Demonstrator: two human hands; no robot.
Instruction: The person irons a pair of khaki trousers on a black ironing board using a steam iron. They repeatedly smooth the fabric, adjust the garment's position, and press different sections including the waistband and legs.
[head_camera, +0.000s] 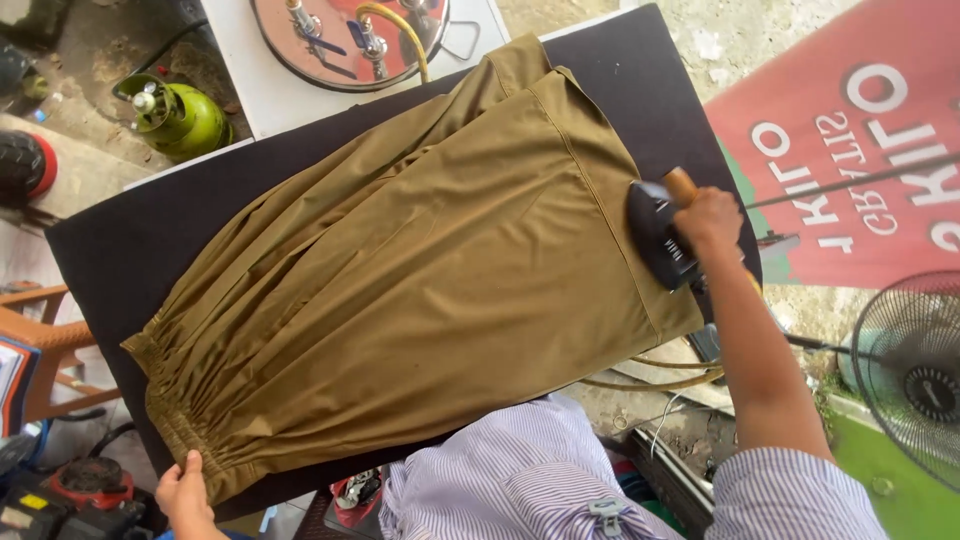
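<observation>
Right hand: as it pressed at the hem, the right hand (708, 218) was clenched round the wooden handle of a black iron (660, 236).
Left hand: the left hand (185, 487) pinched the gathered waistband.
Garment: an olive skirt (420, 270), smooth, pleated, lay flat.
Surface: a dark padded ironing board (120, 250).

Your right hand (708, 218) gripping a black iron (660, 235) on the olive skirt's hem at the ironing board's (120, 250) right edge, your left hand (185, 492) pinching the skirt's (420, 270) gathered waistband at the near-left corner, green gas cylinder (178, 117) beyond the far edge
</observation>
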